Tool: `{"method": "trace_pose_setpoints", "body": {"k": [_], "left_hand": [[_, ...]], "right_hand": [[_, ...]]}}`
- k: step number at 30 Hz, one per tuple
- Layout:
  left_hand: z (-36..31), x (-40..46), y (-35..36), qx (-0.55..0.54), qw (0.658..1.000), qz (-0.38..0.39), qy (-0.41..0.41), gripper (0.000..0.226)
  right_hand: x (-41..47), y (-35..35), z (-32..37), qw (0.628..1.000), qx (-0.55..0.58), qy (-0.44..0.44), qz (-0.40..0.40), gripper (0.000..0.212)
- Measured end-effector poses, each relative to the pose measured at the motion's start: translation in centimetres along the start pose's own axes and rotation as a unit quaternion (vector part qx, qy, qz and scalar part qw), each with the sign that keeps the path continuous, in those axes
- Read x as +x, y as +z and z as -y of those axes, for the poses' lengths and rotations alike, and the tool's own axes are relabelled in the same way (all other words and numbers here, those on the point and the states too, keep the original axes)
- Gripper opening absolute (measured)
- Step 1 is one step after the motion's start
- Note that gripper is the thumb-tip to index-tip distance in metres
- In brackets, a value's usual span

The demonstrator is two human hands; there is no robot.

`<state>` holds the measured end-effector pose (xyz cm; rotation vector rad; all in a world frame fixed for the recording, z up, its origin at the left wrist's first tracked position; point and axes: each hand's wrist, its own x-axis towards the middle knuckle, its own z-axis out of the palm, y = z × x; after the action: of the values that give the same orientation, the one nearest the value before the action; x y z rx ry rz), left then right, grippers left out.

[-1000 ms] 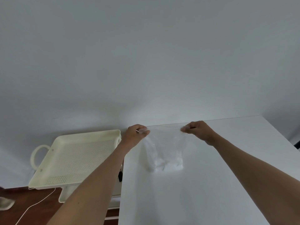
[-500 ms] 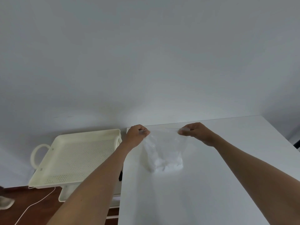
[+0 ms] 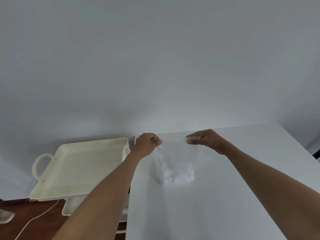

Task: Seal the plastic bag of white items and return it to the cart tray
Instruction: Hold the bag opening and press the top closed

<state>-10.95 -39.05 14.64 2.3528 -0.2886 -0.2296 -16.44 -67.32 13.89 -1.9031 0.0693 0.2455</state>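
At the far edge of the white tabletop [image 3: 225, 196] we see both arms reaching forward, bare forearms stretched out from the bottom corners of the view and converging toward the wall. The left hand [image 3: 146, 144] is curled, its fingers [image 3: 156, 140] pinching the left end of the top strip of the clear plastic bag [image 3: 174, 158]. The right hand [image 3: 207, 139] is curled the same way, knuckles up, with its fingers [image 3: 192, 138] pinching the strip a short way in from the bag's right top corner. Between the two sets of fingers the top edge of the bag runs taut and level, raised above the tabletop, while the body of the bag hangs down below them. Its bottom rests on the tabletop, and the white items [image 3: 176, 176] lie heaped there, directly below and slightly nearer to us than the fingers. We cannot tell whether the strip is pressed shut along its length.

To the left of the left fingers, just beyond the tabletop's edge, stands the cream cart tray [image 3: 81, 163], perforated across its floor, with a looped handle [image 3: 40, 163] on its far left side. A lower cart shelf [image 3: 69, 208] shows beneath it. Under the cart we see dark wooden floor [image 3: 34, 212] with a thin white cable [image 3: 39, 217] trailing over it. A plain pale wall [image 3: 155, 58] fills everything above and behind the fingers.
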Motion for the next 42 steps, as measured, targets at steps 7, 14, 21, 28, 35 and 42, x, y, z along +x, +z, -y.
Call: {"method": "trace_pose_setpoints", "body": {"k": [7,14,21,28,35,42], "left_hand": [[-0.2,-0.1,0.2,-0.045,0.999,-0.002,-0.004,0.017],[-0.7,0.2,0.5,0.050,0.997,-0.037,0.045,0.015],[-0.4,0.3,1.3,0.054,0.997,-0.019,0.043,0.019],[-0.2,0.4,0.8,0.052,0.996,0.008,0.068,0.014],[-0.4,0.4,1.5,0.085,0.992,-0.009,0.090,0.026],[-0.6,0.2,1.9,0.046,0.996,0.000,0.081,0.020]], "right_hand": [[0.4,0.4,-0.7,0.999,-0.024,-0.007,-0.022,0.024],[0.2,0.8,0.1,1.000,-0.013,-0.008,-0.012,0.026],[0.7,1.4,0.4,0.999,-0.033,0.004,-0.008,0.022],[0.5,1.9,0.2,0.999,-0.021,-0.012,-0.031,0.021],[0.6,2.2,1.8,0.998,-0.053,0.022,0.033,0.022],[1.0,2.5,1.5,0.999,-0.037,0.012,-0.032,0.001]]}}
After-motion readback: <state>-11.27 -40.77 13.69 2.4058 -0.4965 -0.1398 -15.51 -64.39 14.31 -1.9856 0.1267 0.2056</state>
